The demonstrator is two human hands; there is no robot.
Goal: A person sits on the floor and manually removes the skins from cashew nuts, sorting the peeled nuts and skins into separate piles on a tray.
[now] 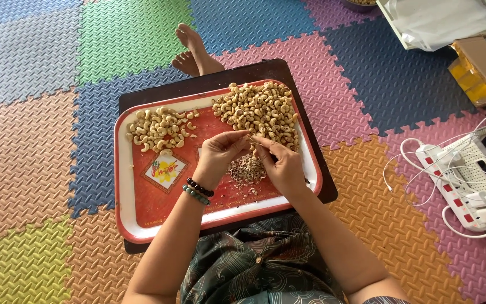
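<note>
A red tray with a white rim (pixel 142 217) rests on a dark board on my lap. My left hand (pixel 219 153) and my right hand (pixel 280 162) meet over the tray's middle, fingertips pinched together on one cashew nut (pixel 250 137). Below them lies a small heap of peeled skins (pixel 246 169). A large pile of unpeeled cashews (pixel 260 110) fills the tray's far right corner. A smaller pile of pale peeled cashews (pixel 158 128) sits at the far left. Bead bracelets circle my left wrist.
Coloured foam puzzle mats (pixel 40 129) cover the floor. My bare feet (pixel 195 52) stick out beyond the board. White power strips with cables (pixel 462 174) lie at the right. A cardboard box (pixel 482 70) and a white tray stand at the far right.
</note>
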